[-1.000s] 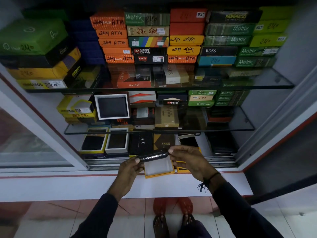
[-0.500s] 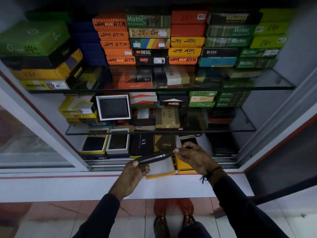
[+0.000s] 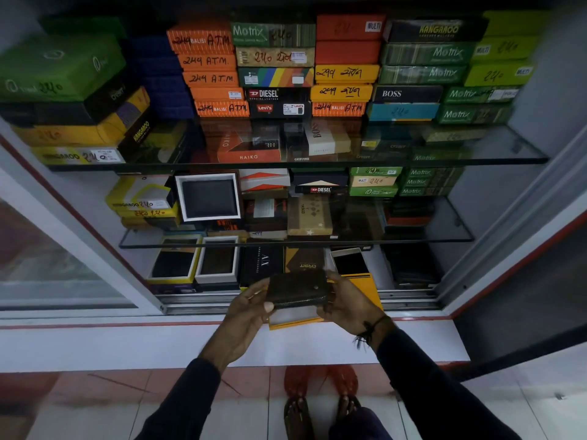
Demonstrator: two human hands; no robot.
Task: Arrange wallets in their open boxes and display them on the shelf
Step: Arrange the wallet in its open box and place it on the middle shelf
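Observation:
A dark zip wallet (image 3: 297, 289) is held flat between both hands above an open yellow box (image 3: 295, 319) with a pale lining, which rests on the white ledge (image 3: 127, 344). My left hand (image 3: 251, 308) grips the wallet's left end, thumb on its front edge. My right hand (image 3: 347, 301) holds its right end. On the bottom shelf behind stand open boxes with dark wallets: a yellow-rimmed one (image 3: 174, 264) and a white-rimmed one (image 3: 219, 261). Another white-framed open box (image 3: 208, 196) leans upright on the middle glass shelf (image 3: 413, 240).
Stacks of shut wallet boxes fill the top glass shelf (image 3: 476, 160) and the back of the middle one. A yellow box lid (image 3: 365, 284) lies behind my right hand. A sliding glass door (image 3: 47, 265) is at the left, its track (image 3: 197, 304) below.
The wallet was held on edge over the box; it now lies turned flat, its broad face up, and lower over the box. Both hands have closed in around its ends.

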